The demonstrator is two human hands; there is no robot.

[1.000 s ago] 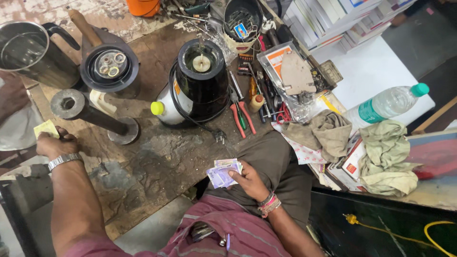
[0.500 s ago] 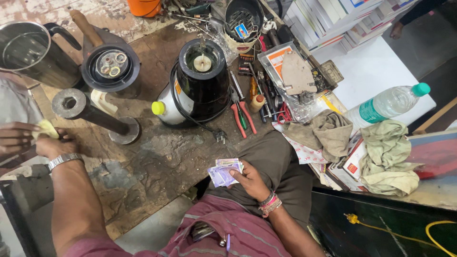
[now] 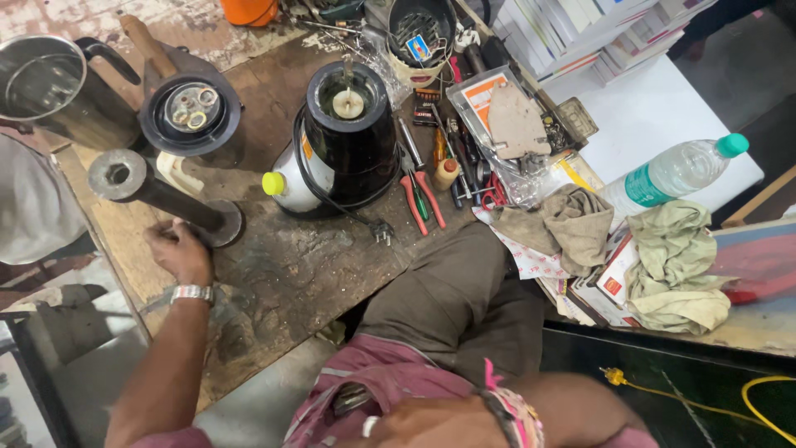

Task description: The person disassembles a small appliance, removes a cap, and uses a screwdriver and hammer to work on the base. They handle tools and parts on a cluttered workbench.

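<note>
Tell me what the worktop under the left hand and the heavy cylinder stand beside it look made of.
Scarred brown worktop: probably wood, bare, stained, with worn pale patches. Dark cylinder stand with round base: looks like steel or iron, dull grey, unpainted, machined ring face. The left hand rests beside its base.

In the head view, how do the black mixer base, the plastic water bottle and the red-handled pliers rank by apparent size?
Largest to smallest:
1. black mixer base
2. plastic water bottle
3. red-handled pliers

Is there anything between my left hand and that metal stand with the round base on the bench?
Nothing visible. The left hand rests on the wooden bench right beside the round base of the metal stand, with only bare bench top between them. The black mixer and the pliers lie further to the right.
</note>
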